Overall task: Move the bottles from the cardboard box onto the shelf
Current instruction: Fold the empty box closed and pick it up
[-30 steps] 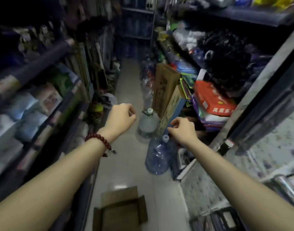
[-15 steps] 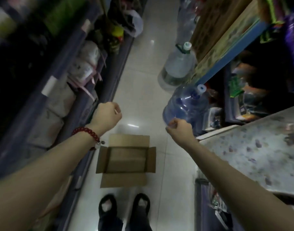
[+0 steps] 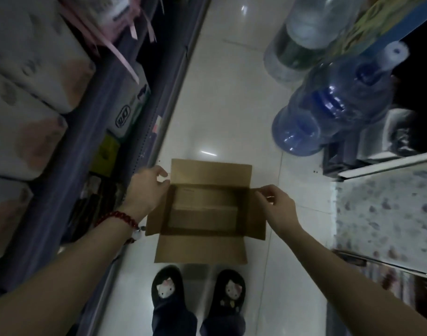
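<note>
four flaps splayed, brown cardboard box (image 3: 205,209) pinched by left hand (image 3: 147,187) and right hand (image 3: 275,204).

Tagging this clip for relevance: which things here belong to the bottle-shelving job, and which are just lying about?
Job: cardboard box, open, no bottles visible inside; left hand and right hand at its side flaps.

Lying about: blue water jug, clear water jug, tissue packs, slippers.

open box (image 3: 205,209) mouth, water jug (image 3: 333,105) right
</note>
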The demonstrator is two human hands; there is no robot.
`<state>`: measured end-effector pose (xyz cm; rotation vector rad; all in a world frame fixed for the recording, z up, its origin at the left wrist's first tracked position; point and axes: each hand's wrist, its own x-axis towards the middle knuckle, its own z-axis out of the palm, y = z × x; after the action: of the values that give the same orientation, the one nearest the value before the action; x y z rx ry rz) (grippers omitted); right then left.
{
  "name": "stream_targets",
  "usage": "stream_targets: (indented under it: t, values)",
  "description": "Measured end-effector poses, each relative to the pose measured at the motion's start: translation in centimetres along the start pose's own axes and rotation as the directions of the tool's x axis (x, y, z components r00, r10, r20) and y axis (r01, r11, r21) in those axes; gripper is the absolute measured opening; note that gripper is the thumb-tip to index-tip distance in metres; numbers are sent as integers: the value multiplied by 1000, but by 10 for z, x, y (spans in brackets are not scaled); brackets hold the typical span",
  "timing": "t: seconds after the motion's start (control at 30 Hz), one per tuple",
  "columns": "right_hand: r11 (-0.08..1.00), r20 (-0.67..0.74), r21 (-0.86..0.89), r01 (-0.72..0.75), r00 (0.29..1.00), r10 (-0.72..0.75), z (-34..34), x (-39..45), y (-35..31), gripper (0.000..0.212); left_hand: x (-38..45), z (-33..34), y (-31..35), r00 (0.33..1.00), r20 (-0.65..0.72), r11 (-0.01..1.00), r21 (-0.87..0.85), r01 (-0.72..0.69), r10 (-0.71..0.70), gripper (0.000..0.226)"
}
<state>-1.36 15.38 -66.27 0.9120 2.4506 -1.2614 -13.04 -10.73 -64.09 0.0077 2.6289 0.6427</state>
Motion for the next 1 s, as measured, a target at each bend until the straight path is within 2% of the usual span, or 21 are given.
stream_targets:
  t: [0.17, 0.27, 0.4, 0.57, 0.7, 0.77, 0.87, 0.9, 1.0]
  values:
    - [999, -152, -42, -3, 988, -3, 48, 21, 53, 19, 15, 51, -48, 999, -4, 995, 88, 48, -48, 29]
    - [993, -216, -90, -70, 975, 49, 68, 32, 80, 40, 22, 74, -71, 995, 7, 986, 134, 96, -98, 37]
    - [990, -253, -73, -119, 963, 97, 81, 45, 106, 62, 28, 99, -93, 987, -21, 988, 15, 157, -156, 40]
    - [994, -151, 93, -52, 986, 65, 98, 43, 111, 68, 17, 120, -98, 987, -8, 952, -269, 150, -158, 39]
    - [985, -28, 166, 52, 998, -48, 117, 31, 93, 63, 2, 131, -76, 988, 125, 798, -584, 150, -94, 34]
    - [980, 68, 196, 17, 997, -31, 126, 31, 89, 55, 1, 140, -69, 975, 203, 760, -619, 201, -92, 45]
    - [985, 146, 174, 1, 989, -27, 140, 40, 96, 28, 11, 160, -69, 944, 282, 734, -603, 314, -172, 60]
    - [988, 167, 150, 20, 985, -45, 146, 43, 101, 28, 14, 167, -70, 938, 298, 732, -597, 329, -178, 61]
    - [998, 231, -18, 63, 971, -57, 163, 52, 120, 55, 19, 188, -76, 935, 312, 737, -589, 331, -170, 59]
